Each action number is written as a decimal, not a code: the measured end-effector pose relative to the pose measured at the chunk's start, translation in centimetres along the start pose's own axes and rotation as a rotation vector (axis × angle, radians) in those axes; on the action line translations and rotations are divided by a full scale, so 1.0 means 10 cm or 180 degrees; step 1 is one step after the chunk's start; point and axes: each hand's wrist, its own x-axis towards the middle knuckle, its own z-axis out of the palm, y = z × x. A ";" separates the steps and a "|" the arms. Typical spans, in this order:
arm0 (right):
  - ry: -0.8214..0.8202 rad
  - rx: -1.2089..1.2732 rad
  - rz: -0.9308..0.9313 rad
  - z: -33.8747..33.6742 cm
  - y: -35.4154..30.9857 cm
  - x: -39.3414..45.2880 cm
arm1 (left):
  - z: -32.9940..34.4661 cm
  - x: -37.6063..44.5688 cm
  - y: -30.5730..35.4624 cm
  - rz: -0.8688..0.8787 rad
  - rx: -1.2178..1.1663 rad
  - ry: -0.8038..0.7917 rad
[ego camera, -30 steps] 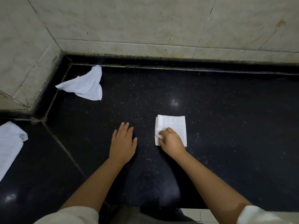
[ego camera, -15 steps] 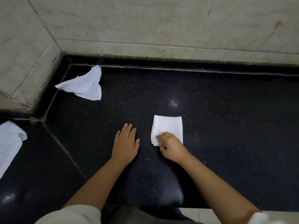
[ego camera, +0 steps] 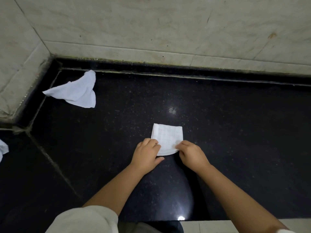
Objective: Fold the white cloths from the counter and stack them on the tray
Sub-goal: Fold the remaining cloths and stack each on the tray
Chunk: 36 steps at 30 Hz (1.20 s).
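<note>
Left hand (ego camera: pixel 146 155) joined right hand (ego camera: pixel 191 154); folded cloth (ego camera: pixel 166 137) apparently pinched between grips.

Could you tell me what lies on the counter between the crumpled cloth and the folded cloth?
Nothing: the head view shows bare black counter between the crumpled cloth and the folded cloth.

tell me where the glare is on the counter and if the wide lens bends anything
Head view: a small glare spot sits on the black counter just beyond the folded cloth, a brighter one at the near edge between the arms. The wall joint bows slightly, wide-angle distortion. Left hand and right hand look sharp.
</note>
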 end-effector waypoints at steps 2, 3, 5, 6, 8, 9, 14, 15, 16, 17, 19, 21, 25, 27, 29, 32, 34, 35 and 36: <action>0.0087 0.0194 0.0043 -0.10 -0.02 -0.01 | -0.04 0.03 0.02 0.0127 0.0142 0.0079; 0.0122 0.0261 0.0049 -0.16 -0.02 -0.03 | -0.03 0.07 0.02 0.0221 0.0242 0.0143; 0.0173 0.0346 0.0065 -0.29 0.02 -0.11 | -0.07 0.11 0.08 0.0424 0.0274 0.0353; 0.0235 0.0419 0.0076 -0.37 0.07 -0.16 | -0.12 0.15 0.13 0.0515 0.0225 0.0442; 0.0338 0.0574 0.0162 -0.54 0.22 -0.32 | -0.27 0.24 0.34 0.0773 0.0097 0.0419; 0.0371 0.0628 0.0225 -0.64 0.31 -0.41 | -0.35 0.28 0.49 0.0892 0.0085 0.0331; 0.0723 0.0646 0.0529 -1.21 0.93 -1.03 | -0.66 0.60 1.47 0.1420 0.0050 -0.0043; 0.0787 0.0636 0.0615 -1.33 1.10 -1.18 | -0.70 0.66 1.72 0.1517 0.0007 -0.0068; 0.0853 0.0632 0.0711 -1.45 1.28 -1.36 | -0.73 0.72 1.98 0.1621 -0.0013 -0.0070; 0.0918 0.0639 0.0817 -1.58 1.45 -1.55 | -0.76 0.77 2.25 0.1731 -0.0012 -0.0026; 0.1100 0.0668 0.0998 -1.82 1.83 -1.98 | -0.75 0.85 2.82 0.1982 0.0020 0.0057; 0.1262 0.0636 0.1150 -2.04 2.20 -2.46 | -0.74 0.88 3.46 0.2152 0.0000 0.0099; 0.1437 0.0414 0.1336 -2.48 2.96 -3.35 | -0.70 0.91 4.77 0.2521 -0.0014 0.0154; 0.1520 0.0365 0.1384 -2.74 3.29 -3.74 | -0.72 0.93 5.37 0.2692 -0.0054 0.0210; 0.1646 0.0356 0.1493 -3.00 3.57 -4.07 | -0.77 0.95 5.90 0.2788 -0.0119 0.0237; 0.1934 0.0550 0.1722 -3.36 4.02 -4.46 | -0.83 1.07 6.63 0.2925 -0.0226 0.0165; 0.2098 0.0696 0.1840 -3.56 4.35 -4.65 | -0.87 1.20 7.08 0.2992 -0.0407 0.0155; 0.2159 0.0754 0.1879 -3.66 4.51 -4.72 | -0.88 1.28 7.29 0.3005 -0.0510 0.0169; 0.2201 0.0818 0.1921 -3.77 4.68 -4.78 | -0.89 1.36 7.50 0.2991 -0.0618 0.0178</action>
